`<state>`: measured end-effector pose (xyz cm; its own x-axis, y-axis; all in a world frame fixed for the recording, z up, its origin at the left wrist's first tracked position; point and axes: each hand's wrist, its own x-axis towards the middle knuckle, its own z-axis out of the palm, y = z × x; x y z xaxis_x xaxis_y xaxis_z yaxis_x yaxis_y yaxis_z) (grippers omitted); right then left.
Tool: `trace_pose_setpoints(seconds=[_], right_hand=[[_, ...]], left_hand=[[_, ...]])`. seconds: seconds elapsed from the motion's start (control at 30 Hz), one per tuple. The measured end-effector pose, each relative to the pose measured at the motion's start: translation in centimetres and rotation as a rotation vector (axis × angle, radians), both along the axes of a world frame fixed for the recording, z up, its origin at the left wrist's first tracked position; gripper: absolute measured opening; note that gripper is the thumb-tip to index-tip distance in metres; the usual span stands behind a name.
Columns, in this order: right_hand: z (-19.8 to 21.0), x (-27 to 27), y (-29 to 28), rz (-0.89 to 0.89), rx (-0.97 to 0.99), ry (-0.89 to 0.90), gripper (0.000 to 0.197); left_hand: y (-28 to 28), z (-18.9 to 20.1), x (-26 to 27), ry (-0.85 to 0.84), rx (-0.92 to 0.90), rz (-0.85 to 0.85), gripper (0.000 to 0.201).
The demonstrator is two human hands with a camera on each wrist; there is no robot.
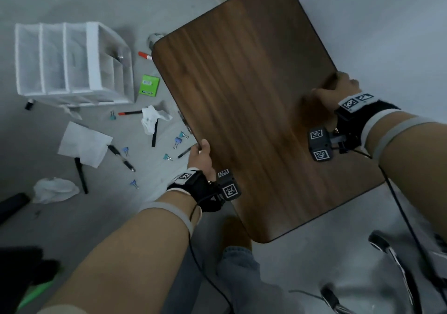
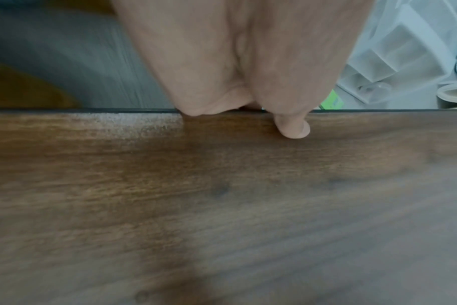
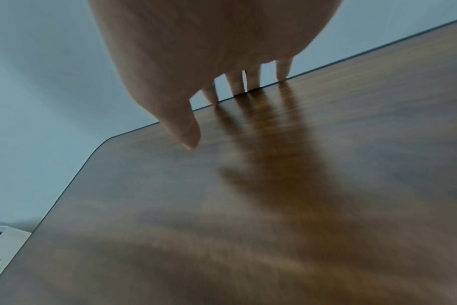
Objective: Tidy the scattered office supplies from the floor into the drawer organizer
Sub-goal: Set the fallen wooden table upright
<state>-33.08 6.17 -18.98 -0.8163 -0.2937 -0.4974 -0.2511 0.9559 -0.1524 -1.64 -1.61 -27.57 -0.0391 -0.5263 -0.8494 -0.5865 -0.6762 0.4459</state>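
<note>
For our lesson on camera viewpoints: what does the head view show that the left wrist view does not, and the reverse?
Only the head view shows the right hand on the far edge of the wooden tabletop, plus binder clips, pens and tissues scattered on the floor.

Only the left wrist view shows the thumb pressed on top, close up.

Both show the left hand gripping the tabletop's edge, the white organizer and the green box.
</note>
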Motion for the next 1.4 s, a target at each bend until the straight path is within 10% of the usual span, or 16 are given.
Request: trace_pose_setpoints(seconds=[0.63,0.9,1.17,1.4], right_hand=[[-3.9,9.0,4.3,0.290,0.033,-0.139,0.088],[-2.0,11.1,-0.2,0.417,-0.037,-0.183,0.071],[3.2,20.5,-7.1,0.507,-0.193,-0.356,0.059],[5.0,27.9,-12.6,0.675,0.086,-0.480,0.056]], left_hand=[[2.8,1.5,-5.0,0.034,-0.010,0.440,0.031],[-1.0,2.6,-4.5,0.252,0.226,0.121,0.040],[-5.8,11.4,8.3,0.317,0.292,0.167,0.035],[-9.8,13.2,23.5,0.143,0.161,0.282,0.025]])
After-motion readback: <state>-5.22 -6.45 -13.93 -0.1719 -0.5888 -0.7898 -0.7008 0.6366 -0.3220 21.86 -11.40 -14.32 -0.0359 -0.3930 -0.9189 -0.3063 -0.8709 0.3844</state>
